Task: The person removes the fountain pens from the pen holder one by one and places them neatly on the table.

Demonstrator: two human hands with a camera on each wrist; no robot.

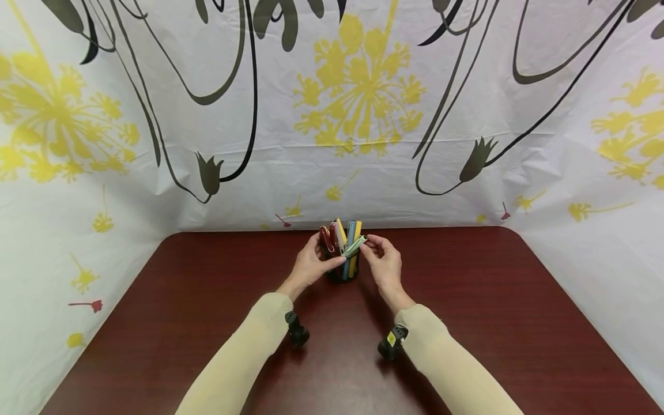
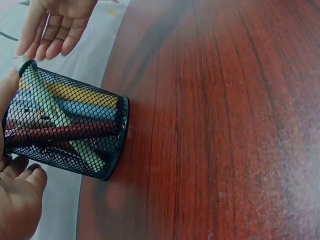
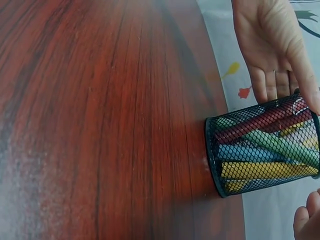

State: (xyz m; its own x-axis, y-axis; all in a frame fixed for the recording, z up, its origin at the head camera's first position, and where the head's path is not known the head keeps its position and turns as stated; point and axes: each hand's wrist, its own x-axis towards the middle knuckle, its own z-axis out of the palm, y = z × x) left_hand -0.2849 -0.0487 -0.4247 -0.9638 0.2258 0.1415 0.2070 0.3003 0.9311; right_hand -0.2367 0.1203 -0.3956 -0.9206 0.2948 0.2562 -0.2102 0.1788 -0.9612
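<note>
In the head view, a black mesh pen cup (image 1: 342, 275) is standing upright on the dark red wood-grain table (image 1: 337, 369), near the far edge and between both hands. The left hand (image 1: 310, 264) is gripping the cup near its rim. The right hand (image 1: 385, 265) is meeting the upper end of a green pen (image 1: 355, 246) that is leaning right out of the cup. Red pens (image 1: 327, 239), blue pens (image 1: 351, 231) and yellow pens (image 1: 358, 229) are projecting above the rim. Beige sleeves (image 1: 233, 357) are covering the forearms. A white plant-print cloth (image 1: 270, 132) is hanging behind the table.

In the left wrist view, the green pen is running diagonally inside the mesh, its upper end projecting past the rim and touching a digit of the right hand. The other right fingers are curving loosely; whether this hand is pinching the pen cannot be told.

In the right wrist view, the left thumb is lying at the rim and the left fingers are passing behind the mesh wall. Right fingertips are showing at the lower right, near the cup.
</note>
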